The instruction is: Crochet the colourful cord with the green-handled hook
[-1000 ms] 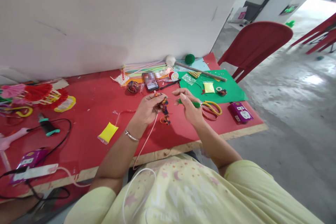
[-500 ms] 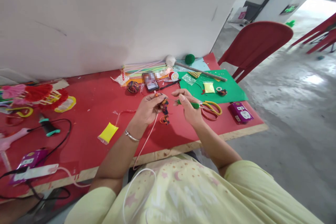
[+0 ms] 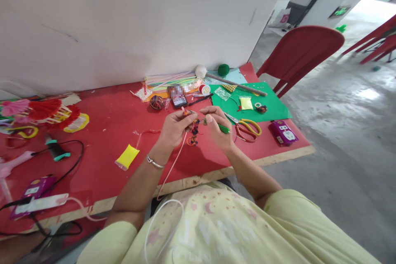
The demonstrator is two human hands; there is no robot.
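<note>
My left hand (image 3: 174, 128), with a silver bracelet at the wrist, pinches the top of a small dark and orange yarn piece (image 3: 194, 128), which hangs down over the red table. My right hand (image 3: 219, 128) is closed round a green-handled tool (image 3: 223, 129), its fingertips just right of the yarn. The tool's tip is too small to make out. Scissors (image 3: 247, 128) with red and yellow handles lie right of my right hand. A multicoloured yarn ball (image 3: 156, 102) and a phone (image 3: 179, 98) lie beyond my left hand.
On the red table (image 3: 102, 132) lie a yellow packet (image 3: 127, 156), a purple box (image 3: 283, 133) and a cabled white power strip (image 3: 46, 203). A green sheet (image 3: 275, 111) holds a pale packet. A red chair (image 3: 306, 49) stands at the right.
My right hand has moved slightly left, nearer the yarn piece, and the green handle has tilted, its rear end lower. The scissors' blades now show more.
</note>
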